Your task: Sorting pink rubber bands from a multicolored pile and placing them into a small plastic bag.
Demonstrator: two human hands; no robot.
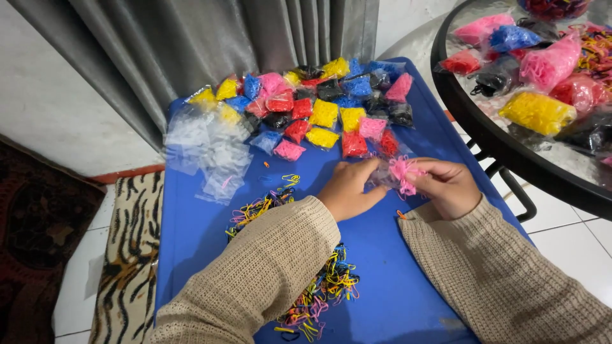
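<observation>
My left hand [349,190] and my right hand [446,186] are close together above a blue surface [382,267]. Between them they hold a small clear plastic bag with pink rubber bands [398,173] sticking out of it. Both sleeves are beige knit. Loose rubber bands in mixed colours [319,286] lie scattered under and beside my left forearm, and more lie in a loose spread [261,205] to its left.
Several small filled bags in yellow, red, pink, blue and black [325,108] are piled at the far end of the blue surface. Empty clear bags [210,150] lie at the left. A round glass table [484,137] at right carries larger bags of bands [539,111]. A grey curtain hangs behind.
</observation>
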